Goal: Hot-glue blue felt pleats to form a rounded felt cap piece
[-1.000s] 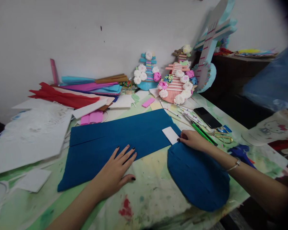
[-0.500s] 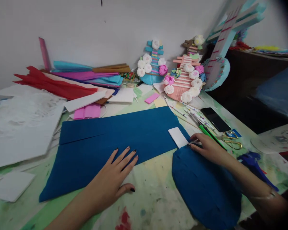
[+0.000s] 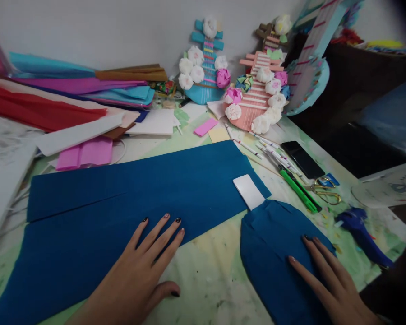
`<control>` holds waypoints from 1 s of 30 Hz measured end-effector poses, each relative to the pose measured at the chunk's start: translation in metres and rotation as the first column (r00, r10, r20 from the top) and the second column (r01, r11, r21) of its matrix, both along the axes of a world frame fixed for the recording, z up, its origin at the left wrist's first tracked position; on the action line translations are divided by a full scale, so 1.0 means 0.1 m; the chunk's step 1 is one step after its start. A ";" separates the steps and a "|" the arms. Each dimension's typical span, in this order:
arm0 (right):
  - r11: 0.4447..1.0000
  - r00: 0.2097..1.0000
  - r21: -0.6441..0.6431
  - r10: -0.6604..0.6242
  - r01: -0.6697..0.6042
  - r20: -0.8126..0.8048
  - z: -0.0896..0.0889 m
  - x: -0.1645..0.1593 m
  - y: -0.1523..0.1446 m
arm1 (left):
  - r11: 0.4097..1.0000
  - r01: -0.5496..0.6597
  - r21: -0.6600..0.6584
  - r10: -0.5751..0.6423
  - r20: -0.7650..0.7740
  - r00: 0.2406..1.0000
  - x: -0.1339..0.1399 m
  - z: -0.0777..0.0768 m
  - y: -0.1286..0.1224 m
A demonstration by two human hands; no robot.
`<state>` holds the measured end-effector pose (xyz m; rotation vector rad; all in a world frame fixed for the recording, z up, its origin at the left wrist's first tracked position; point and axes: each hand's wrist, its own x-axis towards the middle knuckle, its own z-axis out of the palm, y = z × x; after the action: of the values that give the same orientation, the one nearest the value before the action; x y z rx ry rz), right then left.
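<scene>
A large sheet of dark blue crepe paper [image 3: 98,207] with a slit at its left lies across the table. My left hand [image 3: 149,262] rests flat on its lower edge, fingers spread. To the right is a rounded piece covered in the same blue paper [image 3: 267,257], partly cut off by the bottom of the view. On it my right hand [image 3: 331,275] lies with fingers stretched out, holding nothing. A small white rectangular piece [image 3: 248,192] sits on the sheet's right end, its lower tip touching the rounded piece.
Behind stand flower-decorated model instruments, one blue [image 3: 208,88] and one pink [image 3: 250,115]. Folded coloured papers [image 3: 71,97] lie at back left. On the right are a phone [image 3: 302,159], a green cutter [image 3: 299,189], gold-handled scissors [image 3: 328,196] and a blue glue gun [image 3: 362,234].
My right hand has let go near the white piece and moved down onto the rounded blue piece. My left hand stays on the sheet. The camera view has shifted closer.
</scene>
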<state>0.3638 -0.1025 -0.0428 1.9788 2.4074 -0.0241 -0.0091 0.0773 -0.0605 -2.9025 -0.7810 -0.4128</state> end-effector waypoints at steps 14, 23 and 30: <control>1.000 0.995 -0.015 0.023 -0.024 -0.096 0.09 -0.02 0.03 | 1.000 -0.008 -0.015 0.008 -0.012 1.000 0.00 0.01 -0.01; 1.000 0.996 0.015 0.015 -0.014 -0.093 0.06 -0.06 0.07 | 0.998 -0.020 -0.065 0.020 0.000 1.000 0.00 0.01 -0.01; 0.999 0.999 -0.040 -0.033 0.032 -0.035 0.04 -0.13 0.05 | 0.994 -0.032 -0.107 0.031 -0.014 0.999 -0.01 0.02 -0.02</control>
<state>0.3512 -0.0971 -0.0387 2.0172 2.3765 -0.1080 -0.0098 0.0753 -0.0589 -2.9834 -0.8720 -0.3595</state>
